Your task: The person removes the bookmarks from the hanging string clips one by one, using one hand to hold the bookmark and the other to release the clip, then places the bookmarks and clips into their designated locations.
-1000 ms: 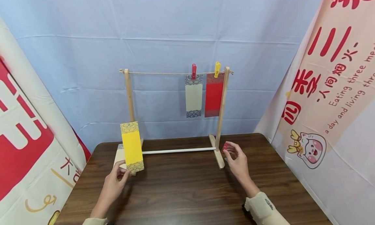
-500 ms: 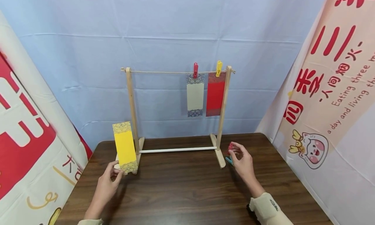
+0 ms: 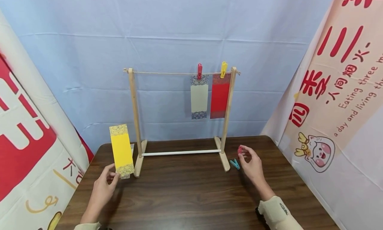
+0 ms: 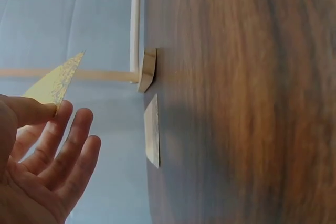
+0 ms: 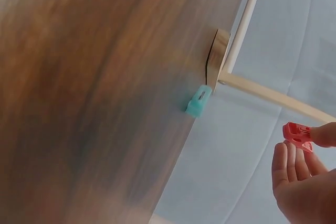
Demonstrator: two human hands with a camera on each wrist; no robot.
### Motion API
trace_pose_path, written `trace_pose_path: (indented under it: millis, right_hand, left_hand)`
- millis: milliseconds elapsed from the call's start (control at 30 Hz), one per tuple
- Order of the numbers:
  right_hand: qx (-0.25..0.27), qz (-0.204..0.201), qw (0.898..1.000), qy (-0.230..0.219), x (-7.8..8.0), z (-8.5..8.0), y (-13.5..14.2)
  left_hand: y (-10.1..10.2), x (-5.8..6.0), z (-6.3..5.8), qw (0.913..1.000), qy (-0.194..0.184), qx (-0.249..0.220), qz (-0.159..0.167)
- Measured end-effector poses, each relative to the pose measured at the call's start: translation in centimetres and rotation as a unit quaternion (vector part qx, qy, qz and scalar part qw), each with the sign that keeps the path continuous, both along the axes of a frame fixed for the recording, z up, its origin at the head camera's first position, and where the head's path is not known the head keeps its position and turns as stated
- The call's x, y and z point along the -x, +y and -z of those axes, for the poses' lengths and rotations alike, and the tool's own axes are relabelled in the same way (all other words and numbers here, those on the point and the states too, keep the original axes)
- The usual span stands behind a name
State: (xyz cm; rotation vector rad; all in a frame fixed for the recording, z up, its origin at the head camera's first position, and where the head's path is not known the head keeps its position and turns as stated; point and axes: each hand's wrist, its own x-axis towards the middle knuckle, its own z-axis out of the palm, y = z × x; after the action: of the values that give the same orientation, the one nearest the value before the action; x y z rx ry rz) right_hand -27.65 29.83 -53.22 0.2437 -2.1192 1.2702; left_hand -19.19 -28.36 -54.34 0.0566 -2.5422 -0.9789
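Between thumb and fingers my left hand (image 3: 103, 186) pinches the lower edge of a yellow paper card (image 3: 121, 148) with patterned ends, held up left of the wooden rack (image 3: 135, 113). Behind it, another pale card (image 4: 152, 132) lies on the table. My right hand (image 3: 252, 165) pinches a red clothespin (image 5: 298, 136) above the table, right of the rack. A teal clothespin (image 3: 234, 164) lies on the table by the rack's right foot. From the rack's string (image 3: 163, 73) hang a pale card (image 3: 199, 97) under a red clothespin (image 3: 199, 71) and a red card (image 3: 219, 97) under a yellow clothespin (image 3: 223, 69).
The rack stands toward the back of a dark wooden table (image 3: 179, 196), with a white rod (image 3: 181, 153) joining its feet low down. A light blue cloth (image 3: 176, 30) hangs behind. Printed banners (image 3: 332, 90) flank the table on both sides.
My left hand has shifted left with the yellow card, away from the rack's left post. My right hand has moved a little right with the red clothespin, uncovering the teal one.
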Motion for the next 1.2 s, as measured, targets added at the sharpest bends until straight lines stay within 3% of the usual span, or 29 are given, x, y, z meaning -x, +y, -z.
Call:
trace_pose_path:
  millis: [300, 600, 833, 1200]
  right_hand:
    - [-0.033, 0.032, 0.998, -0.045, 0.2, 0.4, 1.0]
    - [-0.066, 0.025, 0.994, -0.087, 0.7, 0.6, 1.9]
    - [-0.092, 0.022, 0.987, -0.131, 0.9, 0.7, 2.5]
    - [-0.152, 0.021, 0.974, -0.166, 1.8, 1.0, 3.4]
  left_hand:
    - [-0.8, 0.0, -0.3, 0.9997, -0.020, 0.009, -0.006]
    - [-1.8, 0.2, 0.2, 0.9982, -0.056, 0.019, -0.013]
    - [-2.6, 0.4, 0.2, 0.9956, -0.092, 0.019, -0.004]
    - [-3.1, 0.6, 0.7, 0.9932, -0.113, 0.025, -0.006]
